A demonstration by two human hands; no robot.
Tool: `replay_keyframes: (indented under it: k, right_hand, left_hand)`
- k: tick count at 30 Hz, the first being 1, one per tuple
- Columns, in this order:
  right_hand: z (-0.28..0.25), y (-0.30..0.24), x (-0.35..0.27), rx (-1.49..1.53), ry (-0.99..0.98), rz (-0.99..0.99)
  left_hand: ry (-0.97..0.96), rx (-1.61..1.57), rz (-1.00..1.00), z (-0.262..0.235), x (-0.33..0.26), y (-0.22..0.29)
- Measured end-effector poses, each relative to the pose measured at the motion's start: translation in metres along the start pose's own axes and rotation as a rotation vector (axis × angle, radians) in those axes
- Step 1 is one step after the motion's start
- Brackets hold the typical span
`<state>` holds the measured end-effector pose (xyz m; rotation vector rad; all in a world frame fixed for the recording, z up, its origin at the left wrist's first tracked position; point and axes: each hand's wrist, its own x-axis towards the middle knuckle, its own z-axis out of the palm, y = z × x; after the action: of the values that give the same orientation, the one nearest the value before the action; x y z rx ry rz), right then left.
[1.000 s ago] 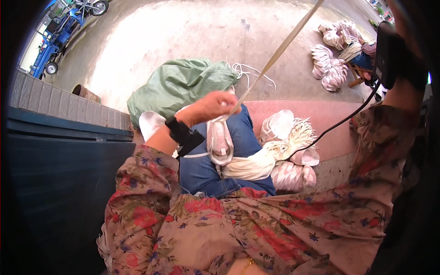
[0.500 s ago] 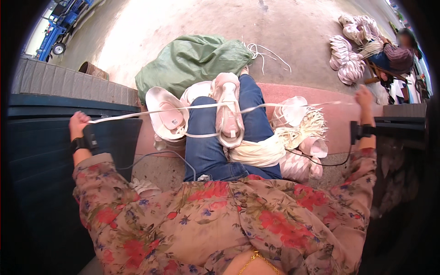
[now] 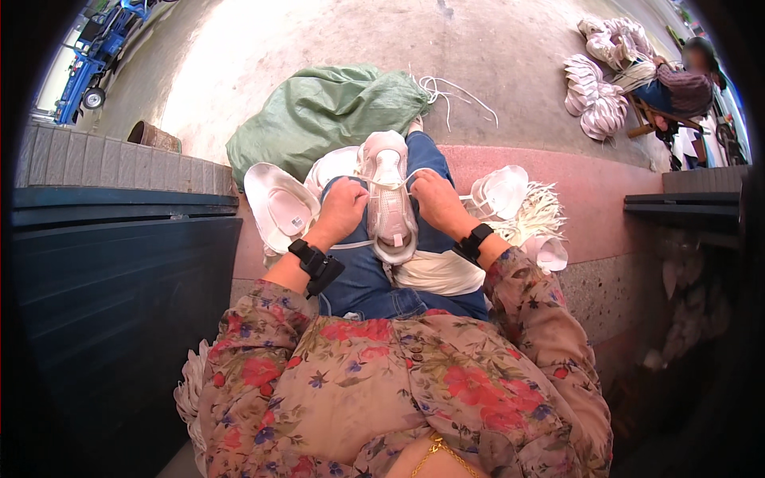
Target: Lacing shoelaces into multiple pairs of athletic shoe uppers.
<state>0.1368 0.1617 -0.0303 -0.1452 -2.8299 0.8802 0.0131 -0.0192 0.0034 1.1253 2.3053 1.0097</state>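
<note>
Pale pink elongated cloth shoe upper (image 3: 390,225) looks matt, green bulging plastic sack (image 3: 319,119) wrinkled with slight sheen, blue denim trousers (image 3: 351,279) matt, dark blue flat metal-looking panel (image 3: 119,303) smooth.

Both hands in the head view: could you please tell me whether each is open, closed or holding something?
Left hand: closed, holding the white lace beside the pale pink shoe.
Right hand: closed, holding lace on the shoe's right.

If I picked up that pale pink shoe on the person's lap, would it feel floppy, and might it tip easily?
The pale pink shoe probably bends a little yet keeps its shape, since its opening stands open unsupported. It may tip or slide if nudged, as it rests on the jeans, not flat ground. Weight is uncertain: its underside is hidden.
</note>
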Motion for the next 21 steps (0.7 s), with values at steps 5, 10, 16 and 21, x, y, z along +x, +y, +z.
replay_keyframes:
  k: [5,10,16,21]
  right_hand:
    - [0.002,-0.004,0.004,-0.036,0.039,0.073]
    - [0.003,-0.013,0.007,-0.111,0.017,0.064]
    - [0.005,-0.022,0.011,-0.417,-0.080,-0.016]
    - [0.003,-0.022,0.010,-0.259,0.084,0.074]
  left_hand:
    - [-0.002,0.120,0.032,0.006,-0.009,-0.003]
    - [0.068,0.126,-0.011,0.010,-0.010,-0.005]
    - [0.166,0.079,-0.032,0.021,0.000,-0.007]
    - [0.179,0.260,0.049,0.026,0.002,-0.004]
